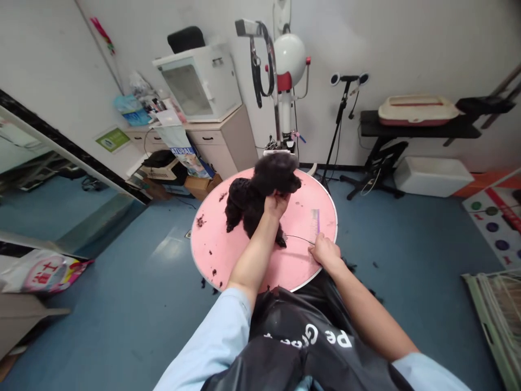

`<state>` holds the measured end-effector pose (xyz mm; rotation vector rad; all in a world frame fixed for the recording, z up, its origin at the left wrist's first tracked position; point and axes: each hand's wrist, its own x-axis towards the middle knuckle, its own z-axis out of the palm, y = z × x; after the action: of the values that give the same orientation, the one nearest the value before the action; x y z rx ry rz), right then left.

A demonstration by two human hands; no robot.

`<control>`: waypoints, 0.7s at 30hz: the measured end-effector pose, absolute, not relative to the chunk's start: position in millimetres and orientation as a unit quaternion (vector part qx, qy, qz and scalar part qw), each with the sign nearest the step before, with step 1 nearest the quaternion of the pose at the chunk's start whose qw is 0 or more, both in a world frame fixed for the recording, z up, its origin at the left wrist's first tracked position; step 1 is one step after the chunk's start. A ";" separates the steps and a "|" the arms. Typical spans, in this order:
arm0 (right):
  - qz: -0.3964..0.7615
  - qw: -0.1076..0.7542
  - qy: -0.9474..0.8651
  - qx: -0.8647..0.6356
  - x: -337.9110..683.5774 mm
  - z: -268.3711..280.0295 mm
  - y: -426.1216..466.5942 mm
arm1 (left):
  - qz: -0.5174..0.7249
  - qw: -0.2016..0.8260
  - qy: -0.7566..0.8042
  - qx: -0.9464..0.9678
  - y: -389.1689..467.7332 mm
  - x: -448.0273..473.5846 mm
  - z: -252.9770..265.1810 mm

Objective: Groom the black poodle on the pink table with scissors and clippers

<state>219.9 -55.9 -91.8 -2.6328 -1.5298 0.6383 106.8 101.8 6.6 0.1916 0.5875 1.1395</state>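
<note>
A small black curly-coated dog [246,203] stands on a round pink grooming table [293,266], its head toward the right. My left hand [277,203] is closed at the dog's chin and throat, holding its head up. Low at the table's right edge, my right hand [325,250] is closed around what looks like curved grooming scissors [300,238]; the thin dark blade points left toward the dog's front paw, and the handles are hidden by my fingers. Just beyond that hand is a purple-backed comb [316,221]; whether it touches my fingers I cannot tell.
Tufts of cut black hair [201,221] lie on the table and floor. Behind the table stand a dryer [290,54] and a grooming post with a hanging black loop [255,70]. A white cabinet [199,81] is at the back left, a slim stand [340,119] at the back right.
</note>
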 end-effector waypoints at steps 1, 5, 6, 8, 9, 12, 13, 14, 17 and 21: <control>0.212 0.025 -0.482 -0.850 220.4 -91.2 -57.0 | 0.532 0.803 0.258 0.080 101.8 105.7 10.0; 0.229 0.077 -0.473 -0.847 219.3 -81.3 -66.6 | 0.510 0.838 0.190 0.050 92.7 84.0 21.8; 0.222 0.110 -0.480 -0.842 216.1 -76.9 -70.1 | 0.507 0.841 0.182 0.048 89.3 76.8 23.1; 0.174 0.209 -0.512 -0.815 204.8 -66.3 -77.0 | 0.509 0.842 0.173 0.049 83.2 64.5 23.7; 0.137 0.261 -0.537 -0.790 197.0 -60.5 -79.5 | 0.507 0.844 0.170 0.051 81.0 60.0 23.2; 0.013 0.382 -0.624 -0.681 172.1 -44.8 -80.0 | 0.505 0.847 0.158 0.057 77.7 53.0 20.2; -0.019 0.408 -0.644 -0.647 165.5 -41.0 -77.8 | 0.507 0.846 0.156 0.056 77.5 52.2 19.2; -0.043 0.428 -0.653 -0.623 160.6 -38.3 -75.1 | 0.510 0.844 0.154 0.058 77.3 51.8 18.4; -0.067 0.463 -0.620 -0.630 157.8 -36.0 -70.1 | 0.514 0.841 0.154 0.072 76.3 51.8 18.7; -0.049 0.493 -0.638 -0.589 172.0 -39.2 -80.6 | 0.511 0.839 0.162 0.092 73.1 51.0 24.6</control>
<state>172.0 -80.6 -39.2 -1.4290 -1.5483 -0.1181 51.0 73.1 24.6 0.1942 0.3434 1.0801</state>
